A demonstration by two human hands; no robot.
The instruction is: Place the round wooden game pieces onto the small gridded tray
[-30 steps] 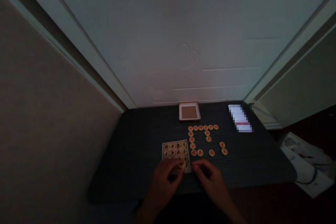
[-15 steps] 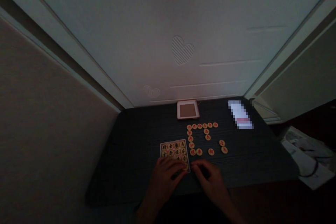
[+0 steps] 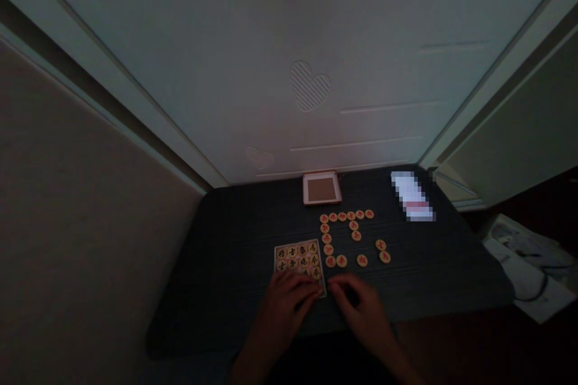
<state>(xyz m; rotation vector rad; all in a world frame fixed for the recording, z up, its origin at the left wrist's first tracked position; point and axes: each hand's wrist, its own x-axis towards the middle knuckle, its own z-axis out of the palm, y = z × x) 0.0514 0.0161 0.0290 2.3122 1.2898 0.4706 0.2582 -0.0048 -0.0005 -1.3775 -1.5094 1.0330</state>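
Observation:
A shallow square box (image 3: 276,255) holds rows of round xiangqi pieces with black characters, such as this black piece (image 3: 302,261). Over its near part lies my left hand (image 3: 289,298), thumb and fingers pinched together at a xiangqi piece in the near right corner; the fingers mostly cover it. My right hand (image 3: 356,298) is closed just off the box's right edge, its thumb and fingertips together; whatever is between them is hidden. Beyond my hands, red-lettered xiangqi pieces (image 3: 326,239) form a bent line, and a loose red piece (image 3: 362,260) lies to the right.
An open box lid (image 3: 321,189) with a brown inside sits at the back of the dark table (image 3: 226,271). A blurred-out phone-like slab (image 3: 412,195) lies at the back right. A white door (image 3: 253,102) rises behind. White bags or papers (image 3: 533,271) are beyond the right edge.
My left thumb and fingertips have drawn closer together over the box's near right corner. My right hand has hardly moved. The view has shifted slightly.

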